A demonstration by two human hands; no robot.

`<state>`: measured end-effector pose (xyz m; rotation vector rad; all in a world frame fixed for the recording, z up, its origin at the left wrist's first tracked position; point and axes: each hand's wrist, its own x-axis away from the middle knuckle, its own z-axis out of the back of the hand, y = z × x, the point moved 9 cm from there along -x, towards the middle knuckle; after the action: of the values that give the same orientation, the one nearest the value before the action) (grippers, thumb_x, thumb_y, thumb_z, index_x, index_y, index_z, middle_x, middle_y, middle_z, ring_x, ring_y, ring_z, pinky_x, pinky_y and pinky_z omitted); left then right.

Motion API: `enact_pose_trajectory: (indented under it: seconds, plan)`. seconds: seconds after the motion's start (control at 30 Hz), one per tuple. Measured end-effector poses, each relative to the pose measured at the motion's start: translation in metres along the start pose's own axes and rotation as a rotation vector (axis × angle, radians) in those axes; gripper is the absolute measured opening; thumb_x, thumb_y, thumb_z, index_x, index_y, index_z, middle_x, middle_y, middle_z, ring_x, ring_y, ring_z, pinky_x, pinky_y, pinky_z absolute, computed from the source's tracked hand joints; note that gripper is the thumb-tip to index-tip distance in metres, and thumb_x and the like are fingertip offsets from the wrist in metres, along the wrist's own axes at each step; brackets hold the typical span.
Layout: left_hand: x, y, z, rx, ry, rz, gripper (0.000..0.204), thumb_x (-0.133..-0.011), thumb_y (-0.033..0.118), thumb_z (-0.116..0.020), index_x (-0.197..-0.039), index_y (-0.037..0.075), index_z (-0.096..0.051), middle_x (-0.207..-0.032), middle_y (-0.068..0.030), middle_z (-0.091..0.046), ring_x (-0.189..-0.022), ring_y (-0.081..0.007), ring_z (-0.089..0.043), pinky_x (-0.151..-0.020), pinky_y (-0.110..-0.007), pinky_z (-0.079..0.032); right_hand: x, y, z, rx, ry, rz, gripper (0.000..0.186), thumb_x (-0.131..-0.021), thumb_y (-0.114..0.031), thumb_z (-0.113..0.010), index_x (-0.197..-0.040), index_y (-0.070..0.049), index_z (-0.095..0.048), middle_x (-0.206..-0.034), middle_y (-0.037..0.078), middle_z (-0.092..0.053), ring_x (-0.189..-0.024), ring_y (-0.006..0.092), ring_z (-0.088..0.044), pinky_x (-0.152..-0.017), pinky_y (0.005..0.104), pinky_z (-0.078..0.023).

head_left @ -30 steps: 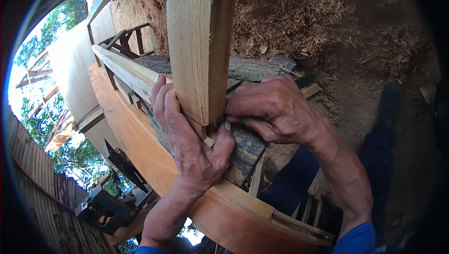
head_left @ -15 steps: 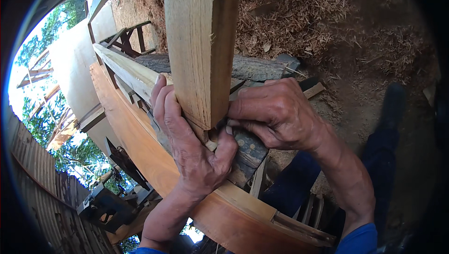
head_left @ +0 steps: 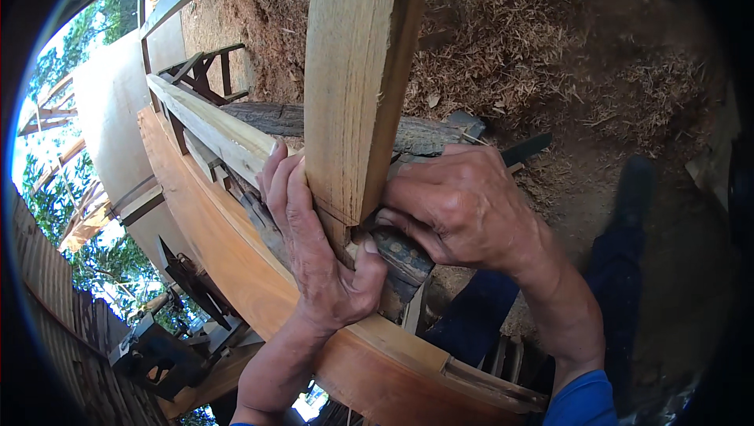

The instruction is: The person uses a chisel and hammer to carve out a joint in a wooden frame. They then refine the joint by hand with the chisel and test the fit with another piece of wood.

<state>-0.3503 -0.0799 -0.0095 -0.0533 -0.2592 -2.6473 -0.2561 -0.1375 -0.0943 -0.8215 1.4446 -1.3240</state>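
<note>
Pale beam (head_left: 349,88) at scene centre, running from far edge to near middle, near end btwn both hands. Looks like solid timber: prob. heavy for its length, def. stiff, no real flex expected. Seems dry & bare, so prob. not slippery; poss. splintery along rough R edge. Not fragile overall, but might chip at the small step cut in near end, so go easy there. Best hold: flat side faces just far of the step, one hand per side; add support farther along for wt., prob. awkward from one end only.

L hand (head_left: 318,265): fingers laid along beam's L face at near end, thumb bent in by the step; grasping beam, prob. lightly. R hand (head_left: 467,206): fingers curled, thumb & index drawn together at R side of near end; tips partly hidden, can't tell if gripping anything. Dark block (head_left: 404,257) just near-R of beam end, can't tell if touching. Orange plank (head_left: 369,371) curving past on near L; pale rail (head_left: 216,126) farther L.
</note>
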Motion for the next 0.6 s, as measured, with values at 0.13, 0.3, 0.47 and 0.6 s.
enact_pose_trajectory:
  seconds: [0.13,0.3,0.47,0.6]
  plan:
    - [0.004,-0.003,0.004,0.117,0.012,0.016,0.084,-0.078,0.027,-0.055,-0.149,-0.012,-0.035,-0.150,-0.0288,-0.038,-0.145,-0.0496,-0.031,-0.120,-0.062,-0.020,-0.001,-0.002,-0.002,0.078,-0.105,-0.085,0.017,-0.085,-0.021,-0.071,-0.078,-0.005,-0.067,-0.072,0.010,-0.068,-0.067,0.0318,-0.069,-0.061,0.0436,-0.055]
    - [0.010,-0.015,0.010,0.352,0.105,0.144,0.078,-0.082,0.023,-0.041,-0.152,-0.011,-0.035,-0.159,-0.0250,-0.034,-0.153,-0.0349,-0.026,-0.125,-0.046,-0.019,0.009,-0.011,0.015,0.174,-0.039,0.038,0.012,-0.085,-0.015,-0.070,-0.089,-0.004,-0.068,-0.075,0.010,-0.067,-0.070,0.0316,-0.069,-0.062,0.0431,-0.053]
    - [0.014,-0.020,0.010,0.444,0.172,0.197,0.075,-0.083,0.020,-0.039,-0.152,-0.010,-0.034,-0.155,-0.0237,-0.041,-0.151,-0.0327,-0.030,-0.125,-0.045,-0.019,0.037,-0.014,0.023,0.097,0.062,-0.235,0.025,-0.088,0.000,-0.063,-0.113,-0.001,-0.063,-0.072,0.013,-0.061,-0.066,0.0305,-0.067,-0.062,0.0428,-0.050]
    - [0.015,-0.018,0.006,0.559,0.272,0.167,0.067,-0.092,0.023,-0.036,-0.150,-0.009,-0.037,-0.149,-0.0235,-0.048,-0.148,-0.0364,-0.036,-0.125,-0.049,-0.019,0.072,-0.025,0.000,-0.382,-0.011,-0.756,0.025,-0.098,-0.008,-0.056,-0.121,0.003,-0.052,-0.091,0.020,-0.066,-0.072,0.0279,-0.072,-0.063,0.0420,-0.058]
